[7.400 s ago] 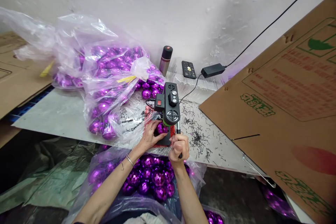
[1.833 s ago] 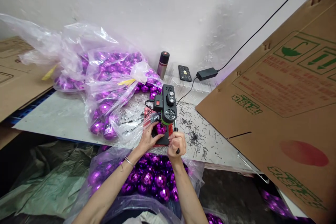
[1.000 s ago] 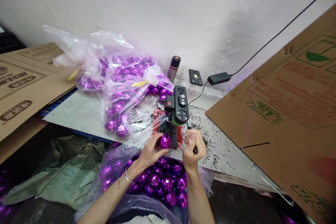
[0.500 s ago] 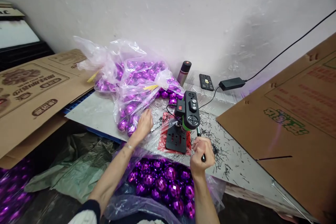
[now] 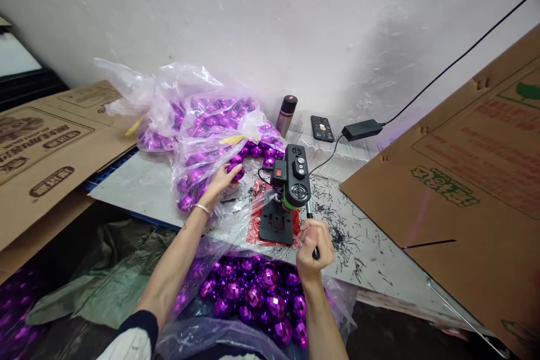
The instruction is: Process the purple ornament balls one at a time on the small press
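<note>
Rough white plaster rises behind a pale worktable (image 5: 126, 194) littered with fine black shavings (image 5: 337, 230) and draped in crinkled clear film. My left hand (image 5: 219, 180) reaches forward with the arm nearly straight, a thin bracelet at the wrist, and its fingers curl around a faceted purple ball (image 5: 236, 170) at the mouth of a glossy plastic bag (image 5: 198, 129) packed with more of the same mirrored spheres. My right hand (image 5: 314, 242) stays nearer my body, clenched in a fist around the slim black lever (image 5: 311, 230) of a small benchtop drill press (image 5: 293, 180), whose boxy black head carries a red switch and round knobs above a flat perforated base plate (image 5: 276, 224) resting on a red sheet. Just below the table edge, between my forearms, an open bag (image 5: 253, 292) holds a heap of shiny purple balls. Flat corrugated cardboard (image 5: 455, 180) leans at my right; a dark cylindrical flask (image 5: 286, 115) and a power adapter (image 5: 361, 129) sit by the wall.
</note>
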